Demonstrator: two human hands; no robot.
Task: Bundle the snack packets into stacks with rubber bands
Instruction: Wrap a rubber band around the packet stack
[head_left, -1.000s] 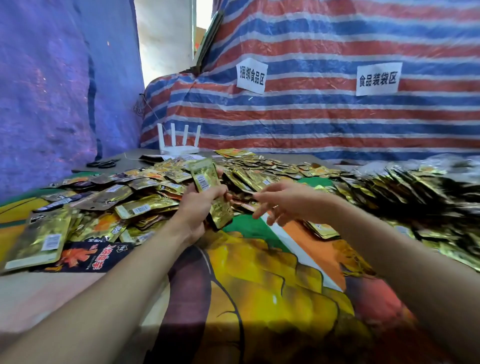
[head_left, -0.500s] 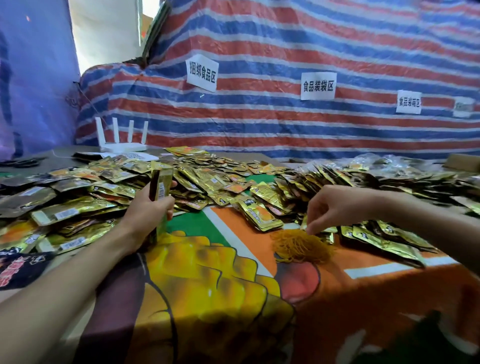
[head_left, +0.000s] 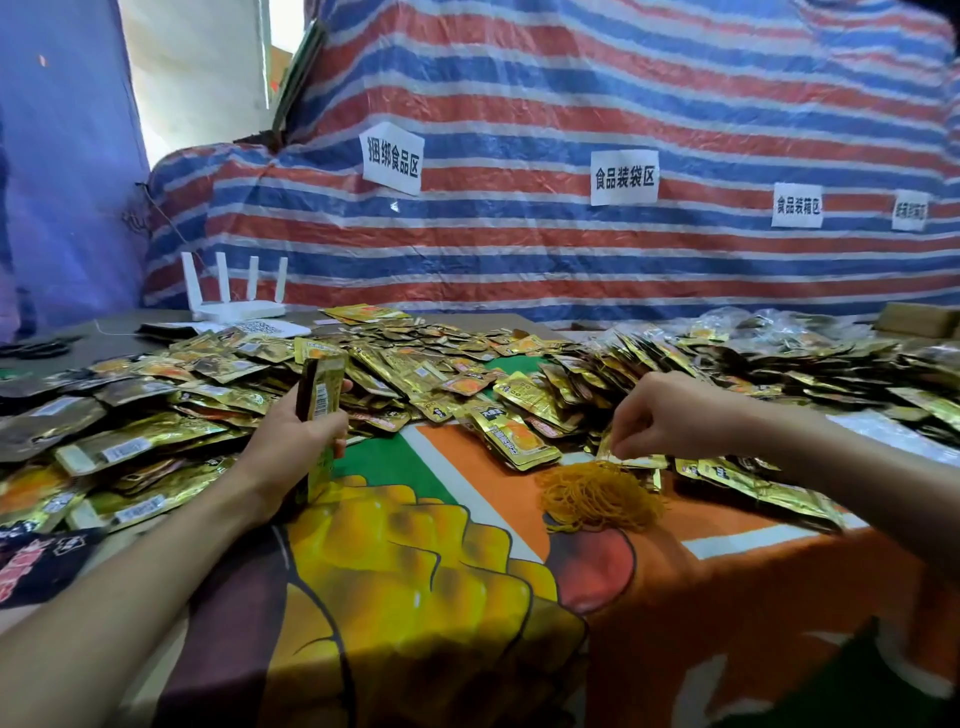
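The left hand (head_left: 296, 441) is wrapped round a stack of packets (head_left: 321, 387), standing it on end on the counter (head_left: 467, 597) at the near left. The right hand (head_left: 670, 415) hangs with fingers bunched downward over the pile of rubber bands (head_left: 597, 499); whether it pinches one I cannot tell. Loose packets (head_left: 415, 364) litter the far side.

Left hand (head_left: 291, 441) grips packet stack (head_left: 323, 387); right hand (head_left: 670, 415) over rubber bands (head_left: 597, 499).

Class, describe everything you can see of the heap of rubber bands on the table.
The heap of rubber bands is a loose, tangled mound of thin yellow-orange loops. It lies on the orange part of the printed tablecloth, beside gold packets. The right hand hangs over its far edge, fingertips pinched; contact is unclear.
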